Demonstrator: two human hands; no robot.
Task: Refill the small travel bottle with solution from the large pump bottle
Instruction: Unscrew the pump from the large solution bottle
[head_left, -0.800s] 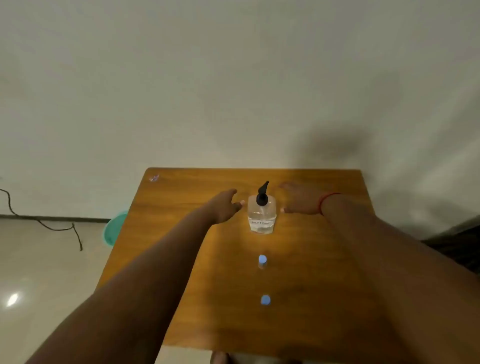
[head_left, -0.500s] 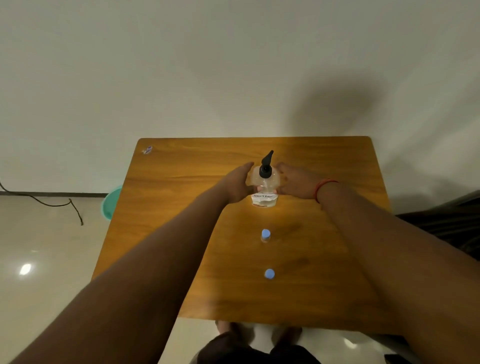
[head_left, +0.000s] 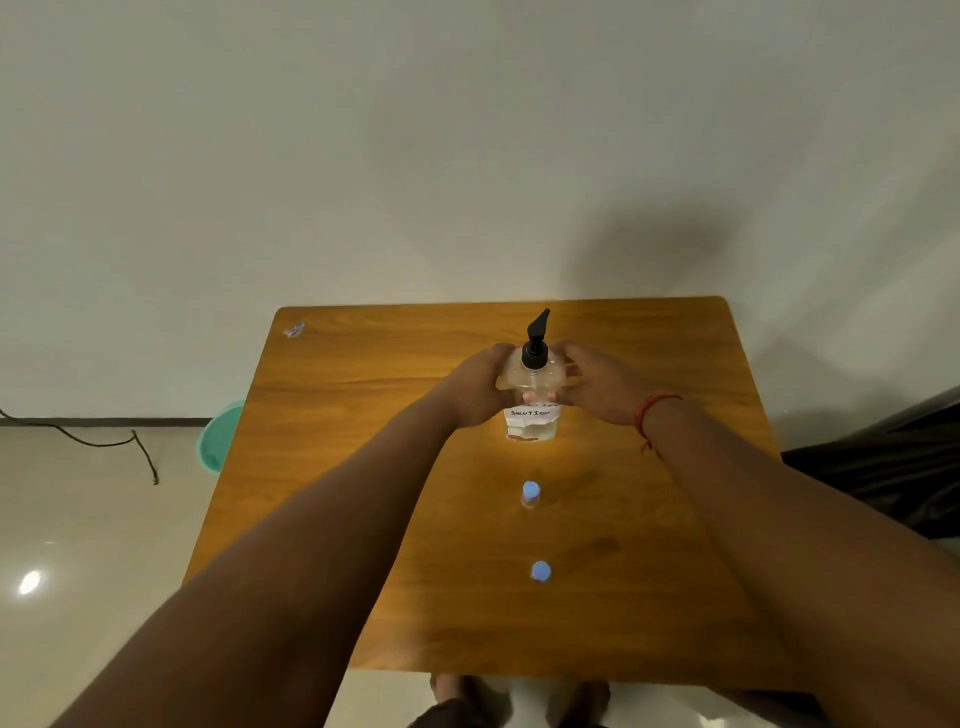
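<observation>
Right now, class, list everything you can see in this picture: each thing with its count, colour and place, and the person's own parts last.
pump bottle: 1, clear with a black pump and a white label, far middle of the table, gripped on both sides
small bottles: 2, blue caps, one just nearer than the pump bottle, one nearer still, both untouched
table: 1, brown wood, against the wall
scrap: 1, pale, table's far left corner; what it is cannot be told
basin: 1, green, on the floor left of the table
cable: 1, dark, on the floor at left
wrist thread: 1, red, right wrist
hands: 2, left hand and right hand holding the pump bottle
</observation>
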